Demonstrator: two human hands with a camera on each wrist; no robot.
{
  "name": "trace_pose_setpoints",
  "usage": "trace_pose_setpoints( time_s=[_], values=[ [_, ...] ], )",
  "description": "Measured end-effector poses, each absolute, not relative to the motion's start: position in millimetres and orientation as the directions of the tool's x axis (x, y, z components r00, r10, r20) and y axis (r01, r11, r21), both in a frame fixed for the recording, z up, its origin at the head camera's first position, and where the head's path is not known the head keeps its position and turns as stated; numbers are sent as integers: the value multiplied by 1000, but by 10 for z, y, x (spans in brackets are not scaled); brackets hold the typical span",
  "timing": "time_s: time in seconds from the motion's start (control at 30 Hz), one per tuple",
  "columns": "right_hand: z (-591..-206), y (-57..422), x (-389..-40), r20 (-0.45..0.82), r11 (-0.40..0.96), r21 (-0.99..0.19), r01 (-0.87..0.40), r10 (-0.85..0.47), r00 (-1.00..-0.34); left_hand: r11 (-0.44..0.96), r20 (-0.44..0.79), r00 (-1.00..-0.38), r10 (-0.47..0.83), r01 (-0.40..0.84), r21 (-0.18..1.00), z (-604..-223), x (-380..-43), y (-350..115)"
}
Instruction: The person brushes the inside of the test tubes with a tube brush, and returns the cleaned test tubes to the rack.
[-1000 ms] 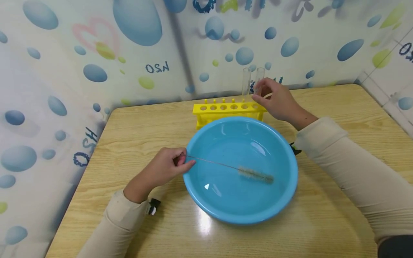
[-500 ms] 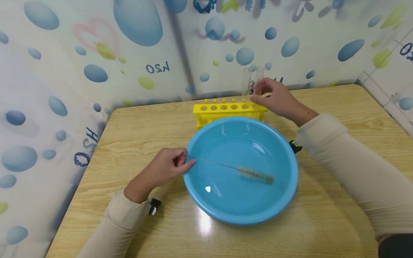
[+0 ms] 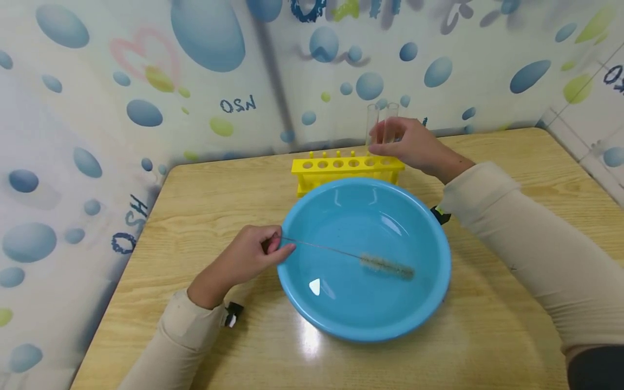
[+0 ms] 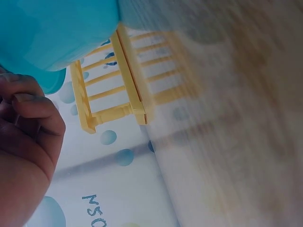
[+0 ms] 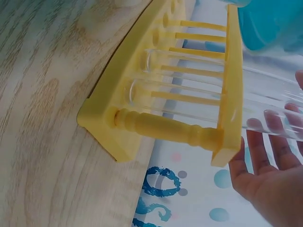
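My left hand (image 3: pixel 246 252) pinches the wire handle of a test tube brush (image 3: pixel 387 266) at the left rim of the blue basin (image 3: pixel 364 333). The brush's bristled end lies over the inside of the basin. Behind it, two clear glass test tubes stand side by side in a yellow test tube rack (image 3: pixel 312 179): a left tube (image 3: pixel 372 115) and a right tube (image 3: pixel 392 110). My right hand (image 3: pixel 416 142) reaches about both from the right, its fingertips at the left tube. In the right wrist view, spread fingers (image 5: pixel 259 146) show behind the glass, with a gap to the thumb.
The wooden table (image 3: pixel 205 195) meets a patterned wall (image 3: pixel 205 130) just behind the rack. Basin and rack sit close together, the rim overlapping the rack's front in the head view. Pegs line the rack's back, and several of its holes hold no tube.
My right hand has shifted left from the right test tube toward the left one, its fingers now reaching farther across. The left hand and brush have stayed in place.
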State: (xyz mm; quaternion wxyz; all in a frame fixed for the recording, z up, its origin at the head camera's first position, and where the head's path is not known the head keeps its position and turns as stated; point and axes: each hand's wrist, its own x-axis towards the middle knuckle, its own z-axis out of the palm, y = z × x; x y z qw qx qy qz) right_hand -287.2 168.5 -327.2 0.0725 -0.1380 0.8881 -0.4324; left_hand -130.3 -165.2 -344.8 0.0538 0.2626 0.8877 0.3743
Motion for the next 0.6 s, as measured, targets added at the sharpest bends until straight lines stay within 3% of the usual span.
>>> trace_pose_setpoints(
  time_s=[0.6],
  values=[
    [-3189,1664,-2884,58,568,-797,-208,-271,-961,583,93,-851,517,429,690,-3435,-1301,-1660]
  ],
)
